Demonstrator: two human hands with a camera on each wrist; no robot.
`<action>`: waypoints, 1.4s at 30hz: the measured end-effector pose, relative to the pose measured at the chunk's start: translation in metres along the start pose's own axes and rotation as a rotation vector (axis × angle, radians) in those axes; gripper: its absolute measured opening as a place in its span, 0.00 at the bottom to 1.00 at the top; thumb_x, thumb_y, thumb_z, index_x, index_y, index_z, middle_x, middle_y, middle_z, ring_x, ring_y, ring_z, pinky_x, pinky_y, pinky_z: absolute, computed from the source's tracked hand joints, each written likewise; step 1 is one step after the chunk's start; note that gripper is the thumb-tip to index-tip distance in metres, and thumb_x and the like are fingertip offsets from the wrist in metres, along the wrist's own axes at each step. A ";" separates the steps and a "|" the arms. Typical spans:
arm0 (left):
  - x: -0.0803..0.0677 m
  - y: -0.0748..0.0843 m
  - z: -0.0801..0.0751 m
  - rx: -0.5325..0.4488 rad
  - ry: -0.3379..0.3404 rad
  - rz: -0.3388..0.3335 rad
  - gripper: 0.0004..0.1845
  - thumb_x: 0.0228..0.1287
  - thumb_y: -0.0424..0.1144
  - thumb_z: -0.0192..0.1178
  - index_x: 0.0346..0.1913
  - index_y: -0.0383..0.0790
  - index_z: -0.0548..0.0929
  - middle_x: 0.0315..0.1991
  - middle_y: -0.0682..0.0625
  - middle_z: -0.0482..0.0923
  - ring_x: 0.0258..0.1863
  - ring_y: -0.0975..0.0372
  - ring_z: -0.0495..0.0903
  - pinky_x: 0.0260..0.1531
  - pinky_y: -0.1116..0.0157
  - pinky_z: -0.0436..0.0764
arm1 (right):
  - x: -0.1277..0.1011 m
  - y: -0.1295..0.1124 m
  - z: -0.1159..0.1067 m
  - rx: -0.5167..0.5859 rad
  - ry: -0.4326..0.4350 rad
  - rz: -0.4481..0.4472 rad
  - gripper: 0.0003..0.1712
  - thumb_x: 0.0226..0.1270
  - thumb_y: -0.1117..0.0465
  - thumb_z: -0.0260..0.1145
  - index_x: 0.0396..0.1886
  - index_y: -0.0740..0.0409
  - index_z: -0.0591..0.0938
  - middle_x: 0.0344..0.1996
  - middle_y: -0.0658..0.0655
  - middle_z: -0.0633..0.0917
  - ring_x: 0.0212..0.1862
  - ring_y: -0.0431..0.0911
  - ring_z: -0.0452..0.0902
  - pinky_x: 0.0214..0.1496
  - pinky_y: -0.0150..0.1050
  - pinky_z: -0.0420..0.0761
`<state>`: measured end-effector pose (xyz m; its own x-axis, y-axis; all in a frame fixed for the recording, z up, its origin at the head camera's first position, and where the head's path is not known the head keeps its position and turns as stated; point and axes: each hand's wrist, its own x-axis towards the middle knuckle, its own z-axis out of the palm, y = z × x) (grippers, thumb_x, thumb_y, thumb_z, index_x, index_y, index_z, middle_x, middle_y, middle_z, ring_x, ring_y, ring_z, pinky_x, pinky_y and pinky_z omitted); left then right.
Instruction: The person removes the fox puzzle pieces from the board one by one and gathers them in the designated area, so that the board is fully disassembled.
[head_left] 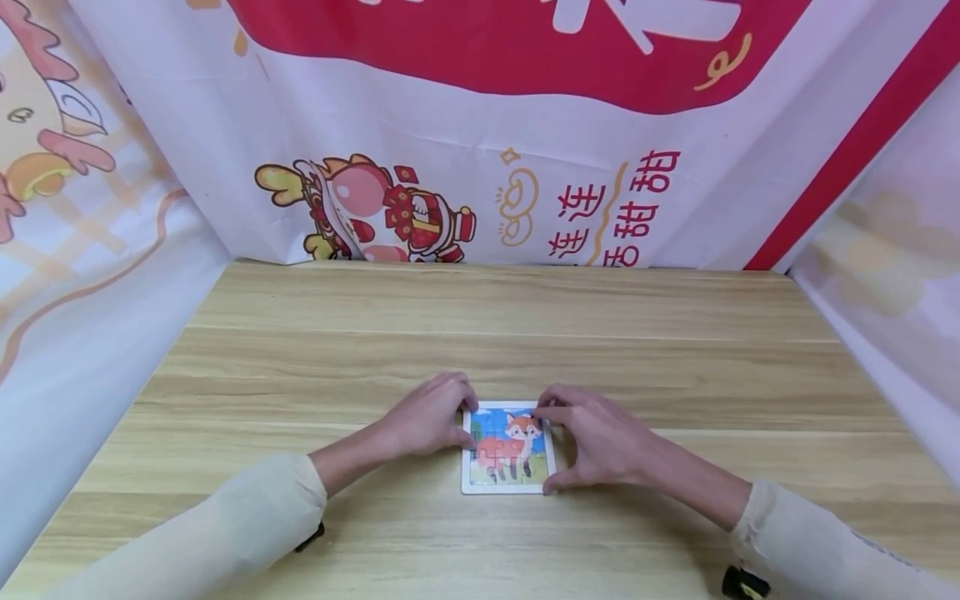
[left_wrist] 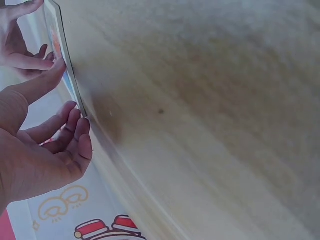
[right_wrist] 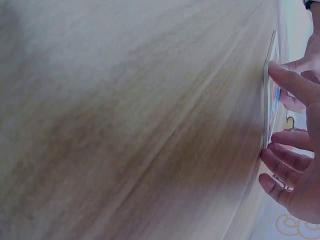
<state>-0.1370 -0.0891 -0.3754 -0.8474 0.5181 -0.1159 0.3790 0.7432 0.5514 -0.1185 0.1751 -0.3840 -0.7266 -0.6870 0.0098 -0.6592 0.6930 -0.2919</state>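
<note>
A small fox jigsaw puzzle in a white frame point(head_left: 508, 450) lies flat on the wooden table point(head_left: 480, 333), near the front edge. My left hand point(head_left: 459, 419) holds its left side, with curled fingers at the top left corner and the thumb against the left edge. My right hand point(head_left: 570, 442) holds the right side, index finger on the top right corner and thumb at the bottom right corner. The left wrist view shows the frame edge point(left_wrist: 64, 55) between the thumb and fingers of my left hand point(left_wrist: 60, 125). In the right wrist view, my right hand point(right_wrist: 295, 150) touches the frame edge point(right_wrist: 266, 105).
Printed banners with red characters and cartoon figures point(head_left: 390, 208) hang behind the table and along both sides. Bare wood stretches from the puzzle to the back banner. Cream sleeves point(head_left: 247, 517) cover both forearms.
</note>
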 end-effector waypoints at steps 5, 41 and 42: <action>0.001 -0.002 0.002 0.002 0.011 0.004 0.23 0.50 0.36 0.82 0.46 0.30 0.85 0.44 0.47 0.82 0.49 0.53 0.80 0.57 0.54 0.80 | 0.000 -0.001 0.001 0.001 0.005 0.000 0.52 0.39 0.35 0.86 0.61 0.62 0.84 0.58 0.56 0.81 0.58 0.49 0.78 0.64 0.50 0.79; 0.004 -0.005 0.002 -0.049 -0.024 0.025 0.18 0.51 0.33 0.81 0.41 0.35 0.83 0.40 0.50 0.79 0.46 0.57 0.76 0.52 0.56 0.79 | 0.005 -0.001 -0.007 -0.026 -0.131 -0.093 0.46 0.55 0.36 0.79 0.74 0.38 0.76 0.56 0.56 0.73 0.49 0.46 0.67 0.49 0.41 0.72; 0.003 -0.004 0.003 -0.050 -0.020 0.027 0.17 0.52 0.33 0.81 0.40 0.35 0.83 0.40 0.50 0.79 0.46 0.57 0.76 0.53 0.56 0.79 | 0.005 0.000 -0.007 -0.029 -0.134 -0.097 0.46 0.55 0.36 0.79 0.74 0.39 0.76 0.55 0.56 0.73 0.49 0.46 0.67 0.49 0.41 0.72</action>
<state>-0.1405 -0.0894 -0.3806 -0.8293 0.5464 -0.1171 0.3818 0.7070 0.5953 -0.1234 0.1728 -0.3775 -0.6284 -0.7724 -0.0919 -0.7314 0.6270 -0.2684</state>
